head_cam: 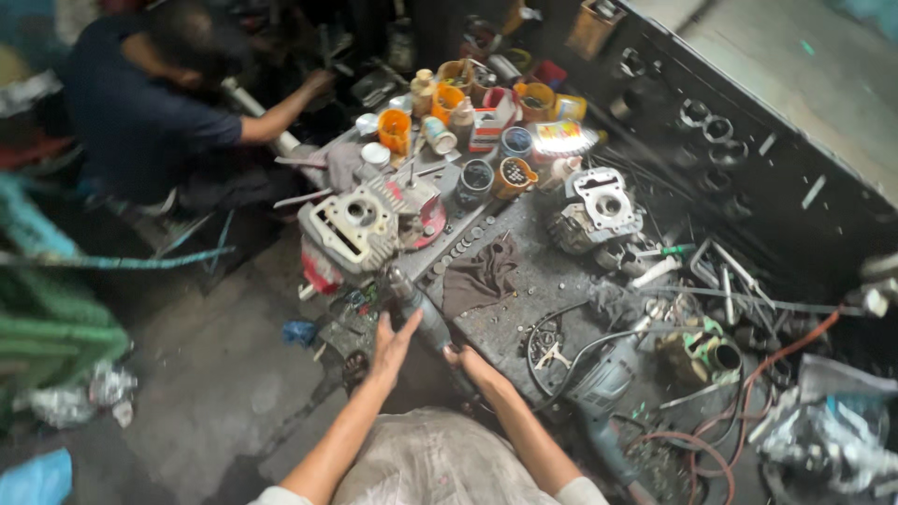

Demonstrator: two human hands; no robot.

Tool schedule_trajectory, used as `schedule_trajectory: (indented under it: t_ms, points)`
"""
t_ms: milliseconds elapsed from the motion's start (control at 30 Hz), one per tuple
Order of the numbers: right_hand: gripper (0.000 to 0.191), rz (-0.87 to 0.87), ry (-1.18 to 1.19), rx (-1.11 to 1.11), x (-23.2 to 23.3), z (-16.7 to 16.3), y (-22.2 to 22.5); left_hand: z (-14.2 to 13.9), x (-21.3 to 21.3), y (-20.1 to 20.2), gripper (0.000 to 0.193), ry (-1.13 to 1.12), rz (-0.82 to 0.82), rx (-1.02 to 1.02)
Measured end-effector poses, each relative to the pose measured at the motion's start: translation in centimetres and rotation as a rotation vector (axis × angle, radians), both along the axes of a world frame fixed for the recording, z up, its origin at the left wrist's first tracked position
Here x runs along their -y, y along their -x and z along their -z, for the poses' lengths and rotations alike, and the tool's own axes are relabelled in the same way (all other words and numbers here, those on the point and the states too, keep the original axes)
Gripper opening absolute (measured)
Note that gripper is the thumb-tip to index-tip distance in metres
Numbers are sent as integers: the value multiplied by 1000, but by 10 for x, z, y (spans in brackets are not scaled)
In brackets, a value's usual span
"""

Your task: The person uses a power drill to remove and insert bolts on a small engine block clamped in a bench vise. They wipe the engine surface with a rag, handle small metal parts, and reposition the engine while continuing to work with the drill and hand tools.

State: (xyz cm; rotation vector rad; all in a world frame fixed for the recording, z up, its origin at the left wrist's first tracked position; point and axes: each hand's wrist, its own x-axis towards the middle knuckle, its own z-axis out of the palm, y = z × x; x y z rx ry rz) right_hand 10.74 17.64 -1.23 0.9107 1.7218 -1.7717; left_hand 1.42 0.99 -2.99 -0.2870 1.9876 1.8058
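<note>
My left hand [391, 344] lies with its fingers spread against the side of a dark grey hand-held power tool [421, 313]. My right hand [465, 360] is closed around the tool's rear end. The tool's nose points up and left, toward a light grey finned engine cylinder head [354, 224] at the near left corner of the metal workbench [552, 281]. A brown rag [482, 276] lies just right of the tool.
Another person in a dark shirt [140, 103] crouches at the upper left, one hand [318, 82] reaching toward the bench. A second engine part [603, 201], orange cups [395, 131], tins, loose tools and a grey grinder [599, 383] with cables crowd the bench.
</note>
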Motion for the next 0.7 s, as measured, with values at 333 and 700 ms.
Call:
schedule_trajectory:
  t_ms: [333,700]
  points:
    - [27,-1,264,145,-10,-13,15,-34,-17,13,112,57,-81,-71]
    - [26,-59,201,15,-17,-2,20,-48,-27,18,86,29,-181,-133]
